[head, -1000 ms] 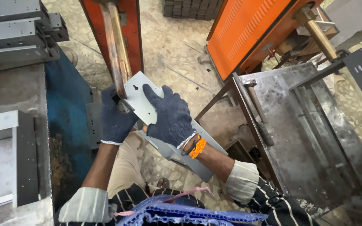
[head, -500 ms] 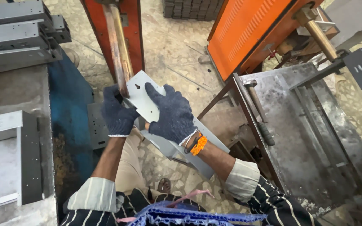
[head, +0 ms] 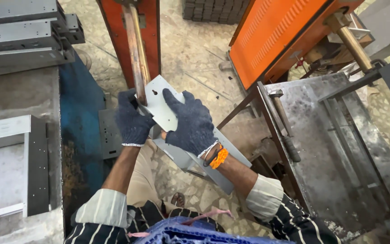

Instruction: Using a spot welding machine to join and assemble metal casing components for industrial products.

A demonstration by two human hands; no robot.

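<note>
Head view: both hands wore dark knit gloves. The left hand (head: 132, 121) was closed around the left edge of a grey sheet-metal bracket (head: 159, 106), fingers wrapped behind it. The right hand (head: 190, 124) lay spread over the bracket's front face, fingers mostly straight, thumb at its lower edge. The bracket was held tilted above the floor, its upper end touching a copper-coloured rod (head: 135, 49) on the orange machine frame (head: 152, 31). Stacked grey metal parts (head: 19, 34) sat upper left; a steel table (head: 330, 149) stood right
</note>
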